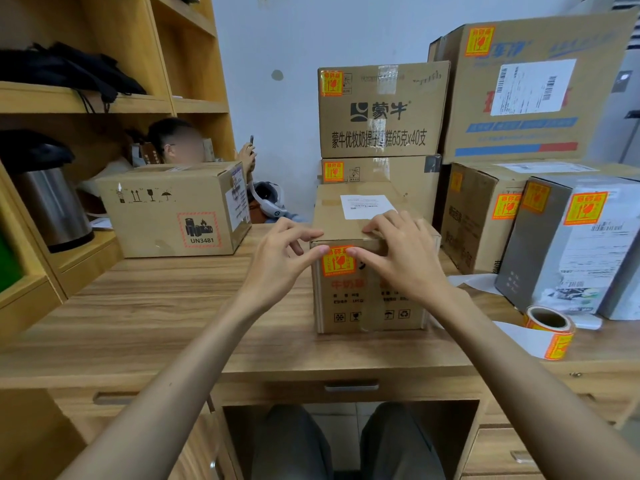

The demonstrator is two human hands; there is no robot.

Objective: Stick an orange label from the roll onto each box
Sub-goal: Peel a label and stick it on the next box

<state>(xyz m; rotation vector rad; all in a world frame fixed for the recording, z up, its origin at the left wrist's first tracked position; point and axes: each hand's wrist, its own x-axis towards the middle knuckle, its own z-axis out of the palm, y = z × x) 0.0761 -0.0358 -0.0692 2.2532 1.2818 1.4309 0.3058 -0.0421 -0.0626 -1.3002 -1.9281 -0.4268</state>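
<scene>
A brown cardboard box (370, 299) stands on the wooden desk in front of me. An orange label (338, 263) sits at the top left of its front face. My left hand (280, 251) touches the label's top left edge with thumb and fingertips. My right hand (398, 251) lies over the box's top front edge, its thumb tip at the label's top right corner. The label roll (549, 332) lies on the desk to the right, its white backing strip trailing left.
Boxes carrying orange labels are stacked behind (381, 109) and to the right (575, 244). A box without an orange label (173, 209) sits at the left, by a shelf unit (114, 102) and a steel kettle (52, 206). A person sits behind it.
</scene>
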